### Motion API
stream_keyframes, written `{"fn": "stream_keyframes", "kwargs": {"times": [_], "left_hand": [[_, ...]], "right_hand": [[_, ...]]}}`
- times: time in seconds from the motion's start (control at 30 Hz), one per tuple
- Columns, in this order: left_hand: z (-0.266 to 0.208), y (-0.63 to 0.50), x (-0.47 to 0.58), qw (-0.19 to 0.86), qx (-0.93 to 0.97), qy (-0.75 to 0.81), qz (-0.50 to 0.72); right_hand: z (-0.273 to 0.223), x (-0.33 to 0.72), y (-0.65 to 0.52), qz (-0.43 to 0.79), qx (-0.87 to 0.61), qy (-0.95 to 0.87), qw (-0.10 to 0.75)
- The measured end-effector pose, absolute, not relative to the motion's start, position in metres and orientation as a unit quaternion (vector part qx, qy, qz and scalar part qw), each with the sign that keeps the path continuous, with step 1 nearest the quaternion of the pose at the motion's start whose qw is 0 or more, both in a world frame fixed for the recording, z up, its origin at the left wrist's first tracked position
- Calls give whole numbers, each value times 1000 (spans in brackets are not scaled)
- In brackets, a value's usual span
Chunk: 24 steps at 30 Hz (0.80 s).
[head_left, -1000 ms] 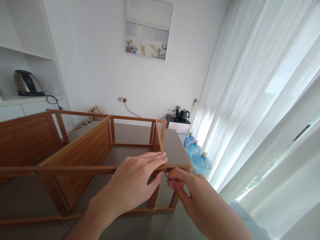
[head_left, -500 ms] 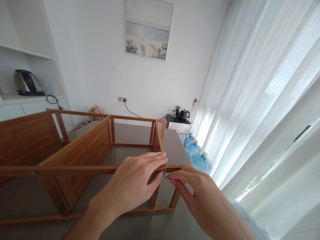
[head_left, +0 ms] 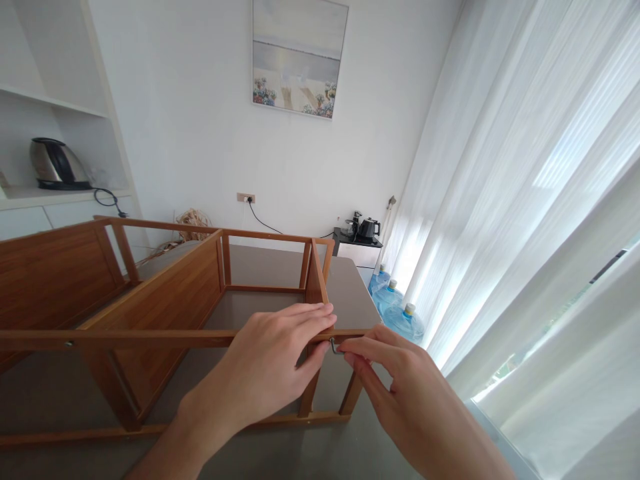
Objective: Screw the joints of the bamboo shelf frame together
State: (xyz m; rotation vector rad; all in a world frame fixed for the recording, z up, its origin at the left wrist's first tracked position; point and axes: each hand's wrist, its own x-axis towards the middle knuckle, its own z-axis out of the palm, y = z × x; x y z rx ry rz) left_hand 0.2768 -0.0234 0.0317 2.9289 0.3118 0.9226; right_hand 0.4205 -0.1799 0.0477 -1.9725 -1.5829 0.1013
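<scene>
A brown wooden shelf rack (head_left: 165, 341) lies on its side on the table, its shelf panels standing upright. My left hand (head_left: 270, 353) is wrapped over the front rail near the right end, fingers on top and thumb below, gripping the rack where a panel meets the rail. My right hand (head_left: 395, 373) pinches the long end of a small metal hex key (head_left: 336, 348) between thumb and fingers. The key's bent end meets the rail beside my left thumb; the screw there is too small to make out. Farther left, a screw head (head_left: 69, 344) shows in the same rail.
The grey table (head_left: 345, 287) extends under and beyond the rack. Several blue water bottles (head_left: 403, 321) stand on the floor at right, by white curtains (head_left: 480, 200). A low cabinet (head_left: 357, 252) bears a black kettle. Another kettle (head_left: 57, 163) sits on the left shelf.
My right hand has shifted slightly right, and the hex key's long arm now points more to the right than downward. My left hand keeps its place on the rack.
</scene>
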Motion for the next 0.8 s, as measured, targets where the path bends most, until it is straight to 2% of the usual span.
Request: {"fn": "stream_keyframes", "kwargs": {"times": [0.37, 0.63, 0.8], "left_hand": [[34, -25, 276, 33, 948, 99, 301], [34, -24, 277, 28, 949, 108, 294], [32, -25, 275, 26, 949, 105, 297]], "right_hand": [[48, 413, -177, -41, -744, -604, 282], [48, 414, -178, 62, -769, -584, 252], [51, 416, -177, 66, -755, -600, 255]]}}
